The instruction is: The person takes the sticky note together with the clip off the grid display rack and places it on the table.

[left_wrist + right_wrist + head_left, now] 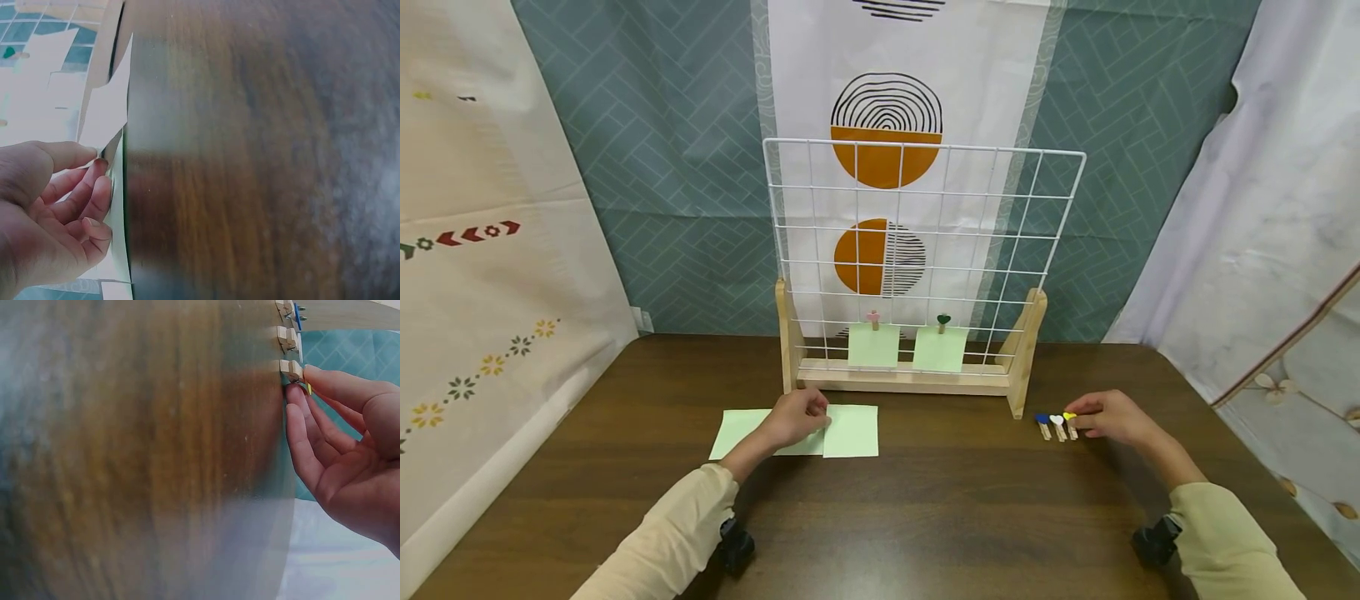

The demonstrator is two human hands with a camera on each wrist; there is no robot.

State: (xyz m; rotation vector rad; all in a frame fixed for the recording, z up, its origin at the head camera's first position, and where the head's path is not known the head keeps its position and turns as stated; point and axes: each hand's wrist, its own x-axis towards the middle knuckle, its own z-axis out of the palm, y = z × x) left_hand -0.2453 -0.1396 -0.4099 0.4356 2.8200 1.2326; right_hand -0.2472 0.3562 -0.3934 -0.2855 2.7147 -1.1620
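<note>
My left hand [796, 418] pinches the left edge of a pale green paper sheet [852, 432] between thumb and finger. In the left wrist view that sheet [107, 112] tilts up from the table by the fingertips. More green paper [741, 426] lies flat beneath and left of this hand. My right hand [1112, 416] has its thumb and fingers around the yellow heart-topped clothespin [1071, 419], which still lies at the table surface. Beside it are a white heart clothespin [1057, 425] and a blue one [1043, 425], in a short row.
A white wire grid [925, 229] stands upright in a wooden base [902, 382] at the back of the brown table [955, 508]. Two green sheets hang low on it, under a pink heart clothespin [873, 319] and a dark green one [943, 323]. Patterned cloths surround the table.
</note>
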